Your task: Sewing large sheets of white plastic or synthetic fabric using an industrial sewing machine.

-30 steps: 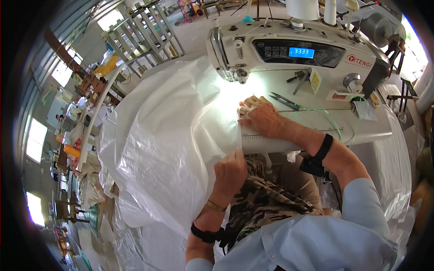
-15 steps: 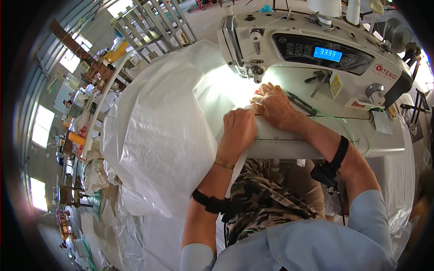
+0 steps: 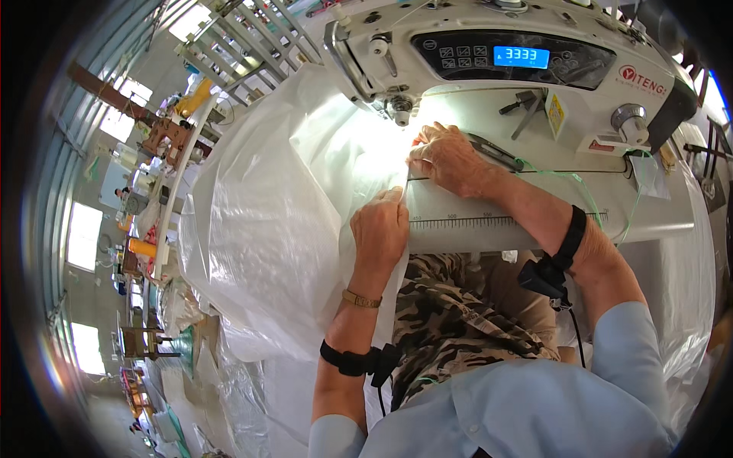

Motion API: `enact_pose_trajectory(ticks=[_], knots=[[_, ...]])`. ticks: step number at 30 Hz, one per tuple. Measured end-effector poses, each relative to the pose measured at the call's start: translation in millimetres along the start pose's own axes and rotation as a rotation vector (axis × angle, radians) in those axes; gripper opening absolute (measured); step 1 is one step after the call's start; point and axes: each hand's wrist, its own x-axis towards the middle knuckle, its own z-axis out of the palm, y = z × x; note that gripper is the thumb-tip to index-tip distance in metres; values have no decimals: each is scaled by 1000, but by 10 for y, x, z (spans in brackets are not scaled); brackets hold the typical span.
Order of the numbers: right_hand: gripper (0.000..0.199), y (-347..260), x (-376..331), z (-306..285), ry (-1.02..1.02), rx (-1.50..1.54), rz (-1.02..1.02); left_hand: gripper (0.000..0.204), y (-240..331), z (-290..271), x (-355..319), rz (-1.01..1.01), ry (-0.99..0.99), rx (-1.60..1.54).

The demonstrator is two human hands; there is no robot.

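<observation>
A large sheet of white woven plastic (image 3: 252,206) spreads over the left of the sewing machine (image 3: 489,46) and hangs down past the table edge. My left hand (image 3: 380,227) is closed on the sheet's right edge, near the table front. Farther up that same edge, my right hand (image 3: 450,159) pinches the sheet close to the lit needle area, its fingers bent together. The edge runs taut between the two hands. Glare hides the needle and the exact spot under it. Just right of my right hand lies a pair of dark thread snips (image 3: 495,150).
Green thread (image 3: 584,183) trails across the machine bed (image 3: 657,217) on the right. A printed ruler strip (image 3: 466,222) runs along the front edge. Behind the sheet stands a grey metal rack (image 3: 244,46). Cluttered worktables (image 3: 179,179) line the left side.
My left hand has drawn toward me and left, away from my right hand, stretching the sheet's edge between them. The view has also shifted, so the machine sits higher and farther left.
</observation>
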Motion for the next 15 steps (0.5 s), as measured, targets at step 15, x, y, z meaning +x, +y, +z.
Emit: enact_pose_trajectory(ticks=[15], knots=[[40, 16, -49, 130, 9, -119, 34, 14, -17, 115, 366, 66, -22, -11]])
